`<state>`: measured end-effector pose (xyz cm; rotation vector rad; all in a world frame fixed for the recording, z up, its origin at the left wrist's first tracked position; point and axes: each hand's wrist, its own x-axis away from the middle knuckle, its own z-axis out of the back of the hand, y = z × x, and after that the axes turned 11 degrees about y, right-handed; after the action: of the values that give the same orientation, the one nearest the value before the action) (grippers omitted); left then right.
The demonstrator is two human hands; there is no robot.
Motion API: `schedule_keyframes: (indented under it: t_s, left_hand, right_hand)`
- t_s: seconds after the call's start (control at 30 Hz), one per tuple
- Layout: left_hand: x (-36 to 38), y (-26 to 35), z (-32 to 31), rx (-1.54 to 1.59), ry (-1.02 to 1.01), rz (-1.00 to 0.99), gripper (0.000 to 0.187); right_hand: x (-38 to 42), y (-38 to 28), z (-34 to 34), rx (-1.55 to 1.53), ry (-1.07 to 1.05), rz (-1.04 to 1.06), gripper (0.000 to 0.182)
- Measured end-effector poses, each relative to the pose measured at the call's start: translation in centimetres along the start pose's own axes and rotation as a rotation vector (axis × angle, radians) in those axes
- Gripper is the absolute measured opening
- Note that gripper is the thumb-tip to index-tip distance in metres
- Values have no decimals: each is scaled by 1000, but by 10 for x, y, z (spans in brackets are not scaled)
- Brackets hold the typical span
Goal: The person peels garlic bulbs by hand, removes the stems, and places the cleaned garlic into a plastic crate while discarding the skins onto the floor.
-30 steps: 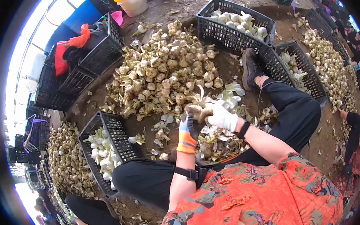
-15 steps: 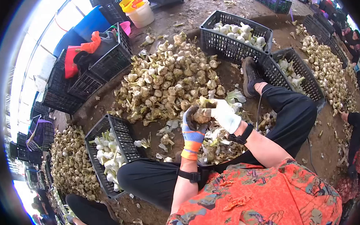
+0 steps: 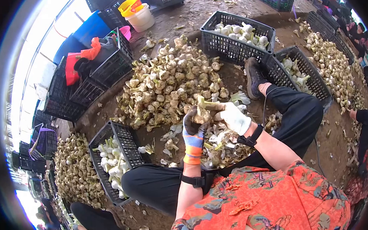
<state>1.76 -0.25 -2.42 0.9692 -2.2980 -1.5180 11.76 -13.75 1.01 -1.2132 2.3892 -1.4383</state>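
Observation:
My left hand [image 3: 193, 131], in a blue and orange striped glove with dark fingers, is closed round a garlic bulb [image 3: 201, 114] whose stem points up. My right hand [image 3: 234, 118] wears a white glove with brownish fingertips. Its fingers are closed at the right side of the same bulb, against the outer skin. Beyond both hands lies a big heap of unpeeled garlic [image 3: 170, 80]. Below them, loose skins and stem scraps [image 3: 224, 148] cover the ground between my legs.
Black crates of cleaned white garlic stand at my left [image 3: 132, 146], ahead [image 3: 234, 49] and at the right [image 3: 316, 84]. Stacked crates [image 3: 112, 64] and a white bucket [image 3: 141, 20] are farther back. Another person's leg [image 3: 94, 219] shows lower left; more garlic heaps lie on both sides.
The bulb has been turned so that its stem points upward. My right hand's fingers have shifted slightly down beside it, and the view has moved a little.

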Motion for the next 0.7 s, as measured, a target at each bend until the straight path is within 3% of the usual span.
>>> schedule_keyframes:
  t_s: [0.07,0.1,0.2,0.23,0.37,0.43,0.53,0.57,0.7]
  left_hand:
    - [-3,-3,3,-185,-60,-164,63]
    - [-1,-1,4,-246,-52,-128,64]
    - [-5,4,3,-581,-117,-341,66]
    - [-6,7,1,-627,-137,-427,65]
    - [-3,10,-1,-504,-101,-300,62]
    - [0,2,4,-291,-34,-125,60]
    - [1,6,-3,-43,15,-24,51]
    - [1,5,-2,-5,30,16,49]
    - [5,13,-1,413,93,251,38]
  right_hand:
    - [4,-7,-6,-74,6,-8,41]
    - [4,-8,-11,-133,47,24,41]
    - [-2,-7,-16,339,137,305,37]
    - [-5,-3,-13,412,167,290,29]
    - [-7,1,-7,239,141,149,26]
    - [-7,-1,-9,229,125,130,27]
    - [4,-10,-23,266,104,244,28]
    - [-12,14,-1,480,106,468,28]
    - [-3,-4,-7,823,65,642,28]
